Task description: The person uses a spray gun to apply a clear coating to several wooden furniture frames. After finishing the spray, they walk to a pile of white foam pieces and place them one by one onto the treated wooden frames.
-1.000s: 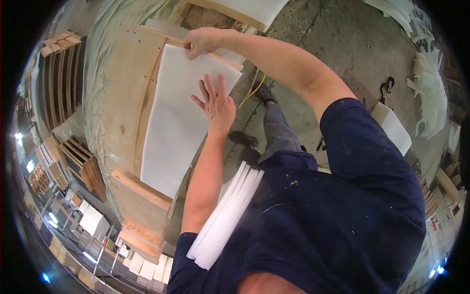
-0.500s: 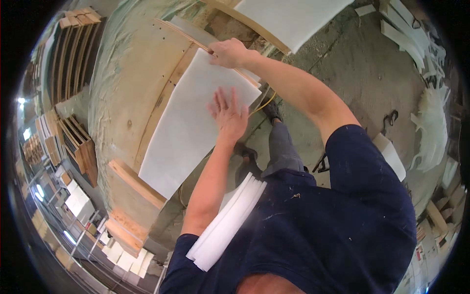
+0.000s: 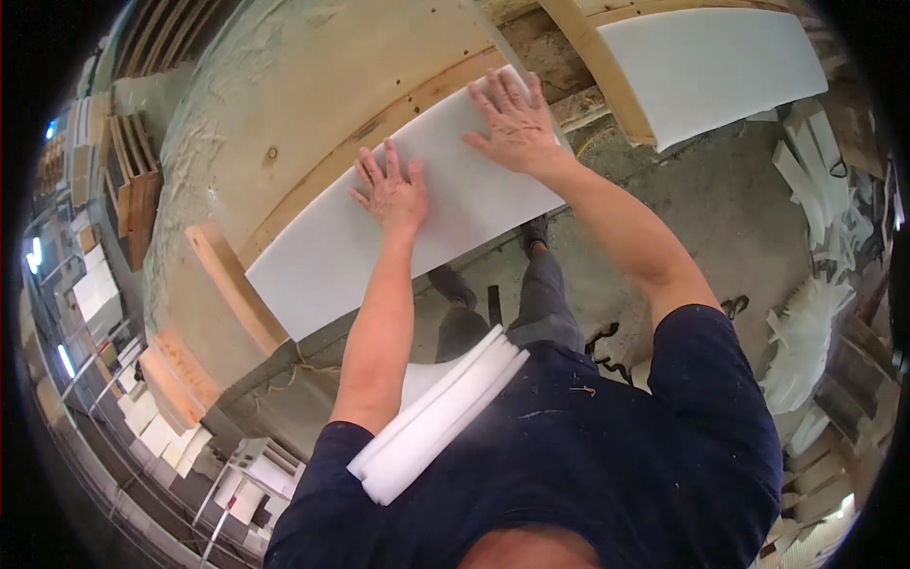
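Observation:
A white foam sheet (image 3: pixel 322 261) with one curved edge lies on the pale wooden work surface (image 3: pixel 332 85). My left hand (image 3: pixel 393 197) rests flat on its middle, fingers spread. Toward the sheet's far right end, my right hand (image 3: pixel 517 131) also lies flat, with fingers apart near the corner. Neither hand grips anything. Several white foam pieces (image 3: pixel 441 417) are bundled together beside my left upper arm, against my torso; what holds them there is hidden.
A wooden block (image 3: pixel 237 284) stands near the sheet's left end. At the upper right, another white foam sheet (image 3: pixel 711 71) lies beside a wooden board (image 3: pixel 607 76). White offcuts (image 3: pixel 810 332) are heaped on the floor at right. Stacked wooden frames (image 3: pixel 133 185) stand at far left.
My right hand has let go of the thin wooden edge at the sheet's end and now lies flat on the foam. My left hand has moved left in view. The view has turned.

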Action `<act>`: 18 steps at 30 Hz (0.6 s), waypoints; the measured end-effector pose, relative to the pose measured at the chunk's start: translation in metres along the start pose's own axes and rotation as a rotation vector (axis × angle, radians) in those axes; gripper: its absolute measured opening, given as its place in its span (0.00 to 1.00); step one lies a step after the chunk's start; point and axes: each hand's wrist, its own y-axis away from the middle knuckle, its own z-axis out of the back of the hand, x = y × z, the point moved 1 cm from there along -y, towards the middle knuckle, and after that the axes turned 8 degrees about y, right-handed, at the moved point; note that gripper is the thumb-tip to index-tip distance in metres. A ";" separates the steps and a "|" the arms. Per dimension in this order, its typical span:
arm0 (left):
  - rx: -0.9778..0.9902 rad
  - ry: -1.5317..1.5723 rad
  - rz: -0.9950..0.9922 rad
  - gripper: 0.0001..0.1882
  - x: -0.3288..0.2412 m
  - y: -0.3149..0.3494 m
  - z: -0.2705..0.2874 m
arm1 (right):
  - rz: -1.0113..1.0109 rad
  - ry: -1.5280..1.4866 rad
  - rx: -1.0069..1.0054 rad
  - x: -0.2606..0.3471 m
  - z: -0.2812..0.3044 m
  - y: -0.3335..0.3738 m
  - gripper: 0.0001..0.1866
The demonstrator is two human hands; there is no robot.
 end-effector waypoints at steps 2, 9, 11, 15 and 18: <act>-0.016 -0.015 -0.021 0.36 0.028 0.008 -0.002 | -0.182 -0.020 -0.026 0.005 -0.005 0.023 0.43; 0.085 -0.022 -0.401 0.39 0.077 0.082 0.014 | -0.863 -0.370 -0.210 0.046 -0.037 0.113 0.49; 0.104 -0.007 -0.495 0.39 0.089 0.088 0.019 | -0.865 -0.519 -0.488 0.048 -0.062 0.114 0.48; 0.123 0.015 -0.580 0.39 0.147 0.104 0.025 | -1.061 -0.804 -0.789 0.067 -0.065 0.123 0.45; 0.122 -0.001 -0.582 0.38 0.183 0.114 0.035 | -0.994 -0.828 -0.749 0.120 -0.068 0.123 0.45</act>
